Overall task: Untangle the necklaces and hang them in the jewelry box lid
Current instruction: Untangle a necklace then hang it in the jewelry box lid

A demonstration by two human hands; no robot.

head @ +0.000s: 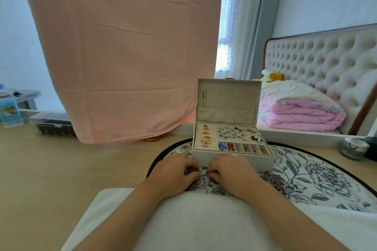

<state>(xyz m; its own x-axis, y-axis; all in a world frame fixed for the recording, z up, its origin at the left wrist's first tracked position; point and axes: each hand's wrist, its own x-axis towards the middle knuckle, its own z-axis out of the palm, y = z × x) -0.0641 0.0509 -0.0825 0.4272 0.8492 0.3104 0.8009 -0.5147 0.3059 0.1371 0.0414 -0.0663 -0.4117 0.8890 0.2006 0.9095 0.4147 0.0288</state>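
Note:
A white jewelry box (232, 158) stands open on a floral mat (318, 173), its tray full of rings, earrings and beads. Its upright lid (227, 104) has a row of hooks, and one gold necklace (203, 97) hangs at the lid's left end. My left hand (175, 173) and my right hand (230, 171) rest on the mat just before the box, fingertips together, pinching a thin silver chain (203, 174) between them. A dark tangled pile of necklaces (274, 179) lies on the mat right of my right hand.
A pink cloth (126, 51) hangs behind the table. At the far left stand a water bottle (9, 108) and a clear plastic case (53, 124). A glass jar (354, 147) sits at the right edge. A bed with a folded pink quilt (299, 112) lies beyond.

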